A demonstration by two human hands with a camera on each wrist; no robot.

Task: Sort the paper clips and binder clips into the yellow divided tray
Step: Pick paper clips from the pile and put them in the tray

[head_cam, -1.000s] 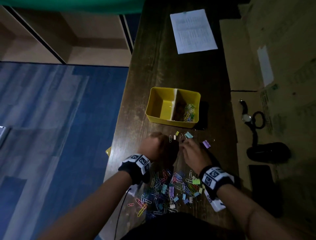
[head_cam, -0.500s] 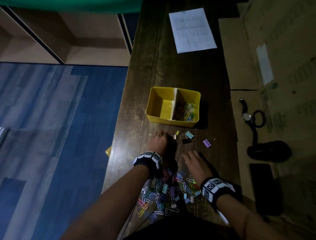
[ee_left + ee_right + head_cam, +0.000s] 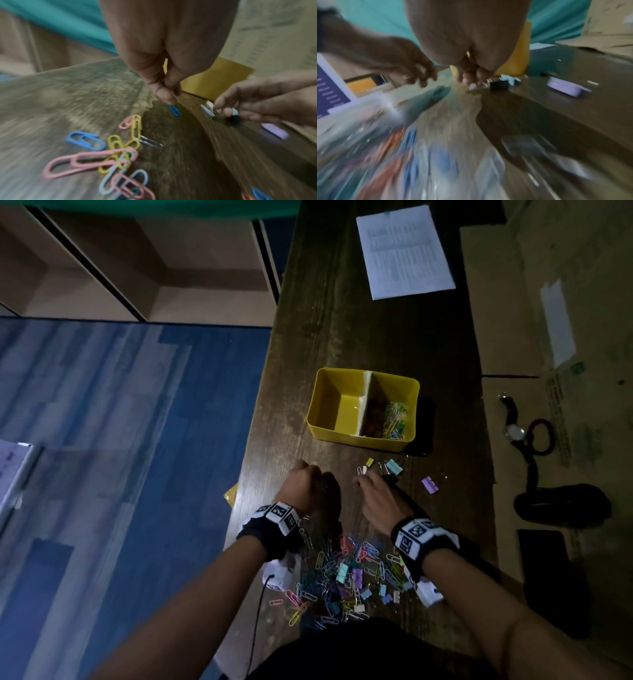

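The yellow divided tray (image 3: 322, 402) stands on the dark wooden table; its left half looks bare and its right half holds paper clips (image 3: 394, 419). My left hand (image 3: 310, 484) is curled, and its thumb and forefinger pinch a blue paper clip (image 3: 174, 110) just above the table. My right hand (image 3: 363, 482) reaches forward, its fingertips (image 3: 471, 79) at the wire handles of a black binder clip (image 3: 499, 85). Blur hides whether they grip it. Teal (image 3: 394, 467) and purple (image 3: 430, 485) binder clips lie nearby. A mixed pile of clips (image 3: 342, 577) lies between my wrists.
A printed sheet (image 3: 404, 251) lies at the far end of the table. Cardboard (image 3: 548, 302) covers the right side, with a wristwatch (image 3: 513, 429), a black loop (image 3: 541, 436) and dark objects (image 3: 561, 508) on it. The table's left edge drops to blue floor (image 3: 137, 440).
My right hand drew back toward the pile, then came forward again to the loose clips near the tray. My left hand has stayed almost in place, curled.
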